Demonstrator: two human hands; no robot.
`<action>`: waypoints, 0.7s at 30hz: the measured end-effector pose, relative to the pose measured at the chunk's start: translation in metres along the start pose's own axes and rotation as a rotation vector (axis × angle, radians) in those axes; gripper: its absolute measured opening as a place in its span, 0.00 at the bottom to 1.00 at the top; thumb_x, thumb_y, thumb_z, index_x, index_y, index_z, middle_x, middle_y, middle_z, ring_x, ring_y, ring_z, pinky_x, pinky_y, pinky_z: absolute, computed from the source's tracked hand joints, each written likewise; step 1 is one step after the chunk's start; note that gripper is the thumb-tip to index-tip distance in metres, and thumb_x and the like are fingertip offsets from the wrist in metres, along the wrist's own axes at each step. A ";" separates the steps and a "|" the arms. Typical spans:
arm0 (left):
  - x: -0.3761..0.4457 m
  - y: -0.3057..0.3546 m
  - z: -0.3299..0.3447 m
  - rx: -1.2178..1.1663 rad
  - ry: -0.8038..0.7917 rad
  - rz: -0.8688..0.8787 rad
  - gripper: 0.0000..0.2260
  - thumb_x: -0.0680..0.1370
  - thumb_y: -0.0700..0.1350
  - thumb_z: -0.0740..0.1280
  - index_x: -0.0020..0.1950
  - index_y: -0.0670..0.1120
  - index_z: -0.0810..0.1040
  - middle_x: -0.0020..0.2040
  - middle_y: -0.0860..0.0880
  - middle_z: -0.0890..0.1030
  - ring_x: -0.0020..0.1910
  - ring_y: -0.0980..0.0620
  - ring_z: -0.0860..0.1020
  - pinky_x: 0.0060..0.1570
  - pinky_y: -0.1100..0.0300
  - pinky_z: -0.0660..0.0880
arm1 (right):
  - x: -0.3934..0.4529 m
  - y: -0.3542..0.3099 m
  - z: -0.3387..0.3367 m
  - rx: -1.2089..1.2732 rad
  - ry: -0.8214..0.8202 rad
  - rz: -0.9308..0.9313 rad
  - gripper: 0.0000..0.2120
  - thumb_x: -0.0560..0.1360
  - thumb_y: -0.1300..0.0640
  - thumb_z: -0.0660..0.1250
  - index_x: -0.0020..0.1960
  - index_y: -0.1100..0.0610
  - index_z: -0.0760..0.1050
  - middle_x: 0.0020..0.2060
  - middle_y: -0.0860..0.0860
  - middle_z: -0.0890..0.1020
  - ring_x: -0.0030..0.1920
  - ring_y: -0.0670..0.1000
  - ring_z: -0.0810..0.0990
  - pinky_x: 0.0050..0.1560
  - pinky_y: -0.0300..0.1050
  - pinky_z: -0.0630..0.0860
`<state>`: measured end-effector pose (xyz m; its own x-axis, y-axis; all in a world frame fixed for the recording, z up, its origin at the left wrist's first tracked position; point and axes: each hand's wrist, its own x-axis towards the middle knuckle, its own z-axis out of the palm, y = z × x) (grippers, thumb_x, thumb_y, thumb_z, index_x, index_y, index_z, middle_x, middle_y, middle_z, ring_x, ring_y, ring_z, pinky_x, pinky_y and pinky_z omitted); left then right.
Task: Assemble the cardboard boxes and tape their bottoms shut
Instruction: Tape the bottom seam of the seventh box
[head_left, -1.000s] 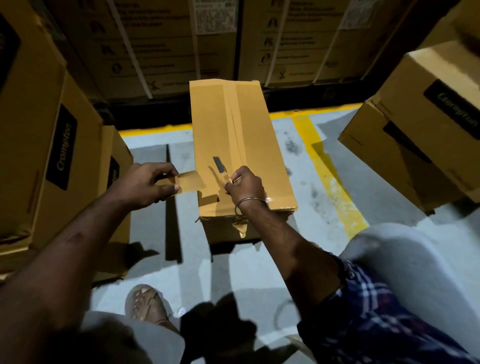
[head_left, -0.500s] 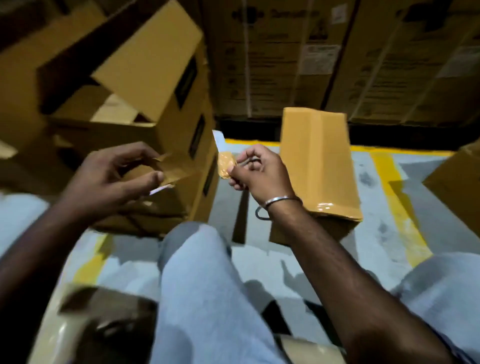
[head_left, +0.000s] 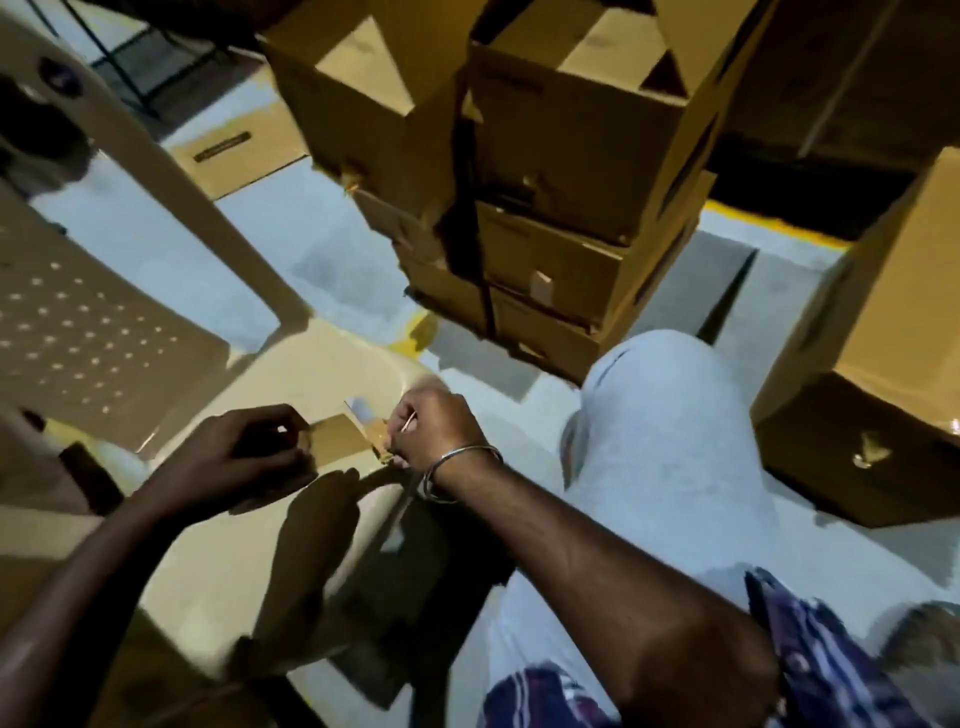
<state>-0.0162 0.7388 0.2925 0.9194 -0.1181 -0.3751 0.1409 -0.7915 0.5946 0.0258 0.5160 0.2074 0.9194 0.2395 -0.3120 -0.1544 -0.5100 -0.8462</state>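
The stacked cardboard boxes (head_left: 571, 156) were brown. The tape strip (head_left: 337, 441) was tan. The plastic chair (head_left: 130, 322) was beige with small holes in rows. The trousers (head_left: 670, 441) were light grey, the sleeve (head_left: 810, 654) checked purple and white. The floor (head_left: 171, 244) was pale grey with a yellow line (head_left: 769, 226).

Pale grey floor (head_left: 249, 223) carries everything here, a yellow painted line (head_left: 779, 226) running across its far right. Straight ahead, stacked cardboard boxes (head_left: 561, 218) stand on it; another box (head_left: 883, 374) sits at right. One flattened carton (head_left: 241, 150) lies far left, a beige plastic chair (head_left: 171, 332) near left.
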 end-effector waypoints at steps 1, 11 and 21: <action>0.003 -0.011 0.004 0.001 0.004 -0.017 0.04 0.77 0.48 0.74 0.51 0.55 0.82 0.38 0.49 0.86 0.37 0.47 0.83 0.36 0.60 0.74 | 0.003 0.000 0.008 0.024 -0.004 0.019 0.10 0.73 0.63 0.73 0.35 0.53 0.79 0.38 0.51 0.86 0.42 0.54 0.86 0.46 0.53 0.85; 0.044 -0.035 0.024 0.278 -0.125 -0.103 0.10 0.70 0.61 0.63 0.45 0.59 0.79 0.35 0.58 0.82 0.38 0.57 0.79 0.44 0.50 0.77 | 0.020 0.017 0.030 0.029 -0.061 0.014 0.06 0.78 0.57 0.68 0.46 0.48 0.72 0.36 0.51 0.84 0.33 0.53 0.85 0.38 0.54 0.85; 0.060 -0.036 0.040 0.482 0.012 -0.153 0.18 0.73 0.72 0.70 0.42 0.57 0.80 0.37 0.57 0.81 0.43 0.54 0.79 0.35 0.57 0.69 | 0.009 0.019 0.026 -0.214 -0.089 -0.168 0.13 0.74 0.46 0.71 0.53 0.46 0.70 0.37 0.44 0.78 0.43 0.53 0.79 0.41 0.48 0.77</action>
<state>0.0198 0.7360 0.2204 0.9060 0.0252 -0.4226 0.0911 -0.9865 0.1363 0.0210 0.5299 0.1769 0.8887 0.4022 -0.2199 0.0861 -0.6178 -0.7816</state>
